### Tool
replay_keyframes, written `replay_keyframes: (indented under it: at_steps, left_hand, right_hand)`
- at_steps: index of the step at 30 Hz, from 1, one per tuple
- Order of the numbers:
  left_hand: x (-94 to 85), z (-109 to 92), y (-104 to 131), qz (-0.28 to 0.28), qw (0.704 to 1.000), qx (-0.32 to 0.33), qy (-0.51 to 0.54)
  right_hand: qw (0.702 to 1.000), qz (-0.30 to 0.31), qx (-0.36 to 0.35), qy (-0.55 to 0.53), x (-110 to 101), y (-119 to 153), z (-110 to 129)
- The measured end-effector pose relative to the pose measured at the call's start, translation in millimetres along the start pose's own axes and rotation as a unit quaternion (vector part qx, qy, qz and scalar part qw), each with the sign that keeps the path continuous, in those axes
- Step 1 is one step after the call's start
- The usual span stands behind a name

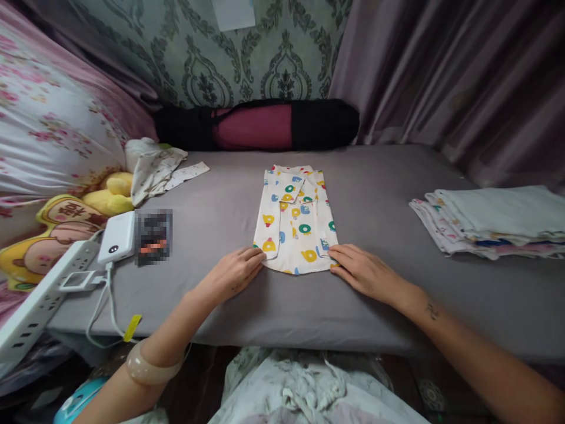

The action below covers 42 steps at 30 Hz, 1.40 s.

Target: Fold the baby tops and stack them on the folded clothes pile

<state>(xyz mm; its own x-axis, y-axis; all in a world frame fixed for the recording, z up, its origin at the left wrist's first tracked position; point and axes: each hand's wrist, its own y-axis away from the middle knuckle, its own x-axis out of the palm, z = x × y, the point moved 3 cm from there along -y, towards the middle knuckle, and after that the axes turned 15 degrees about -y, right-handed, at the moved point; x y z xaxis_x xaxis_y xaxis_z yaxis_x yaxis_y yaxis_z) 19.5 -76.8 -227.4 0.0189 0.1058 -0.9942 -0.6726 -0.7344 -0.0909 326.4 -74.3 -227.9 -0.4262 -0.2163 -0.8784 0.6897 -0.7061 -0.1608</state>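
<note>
A small white shirt (pixel 296 227) with yellow, blue and green prints lies flat in front of me. Its sides and sleeves are folded inward, making a narrow upright panel with a curved hem nearest me. At the hem's left corner, my left hand (pixel 241 268) has its fingers together and closed on the cloth. My right hand (pixel 364 271) pinches the right corner, thumb below the fingers. The fingertips partly cover both corners.
On the grey sheet (pixel 379 194), a stack of folded clothes (pixel 494 221) sits at right. A power bank (pixel 117 235), power strip (pixel 48 303) and plush toys (pixel 57 235) are at left, near a crumpled cloth (pixel 159 174). A black-and-maroon roll bag (pixel 256 126) lies behind.
</note>
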Motion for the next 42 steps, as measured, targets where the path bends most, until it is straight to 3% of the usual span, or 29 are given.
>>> replay_keyframes:
  at_steps: [5,14,24,31,36,42]
  left_hand:
    - [-2.6,3,-3,0.023,1.0,0.013,0.015]
    - [-2.4,25,-12,-0.021,0.991,-0.043,0.128]
    - [12.1,45,-26,-0.033,0.976,-0.118,0.178]
    - [19.7,57,-35,-0.053,0.955,-0.218,0.195]
    - [27.9,63,-47,-0.053,0.946,-0.272,0.169]
    - [30.4,61,-56,-0.067,0.943,-0.306,0.114]
  right_hand:
    - [1.0,0.0,-0.005,0.017,2,0,-2]
    - [0.996,-0.044,0.016,-0.08,-6,-5,-33]
    - [0.988,-0.049,0.032,-0.145,-12,-23,-41]
    - [0.969,-0.071,0.118,-0.206,-8,-32,-55]
    - [0.961,-0.106,0.216,-0.139,-4,-39,-63]
    - [0.937,-0.12,0.325,-0.041,-6,-45,-53]
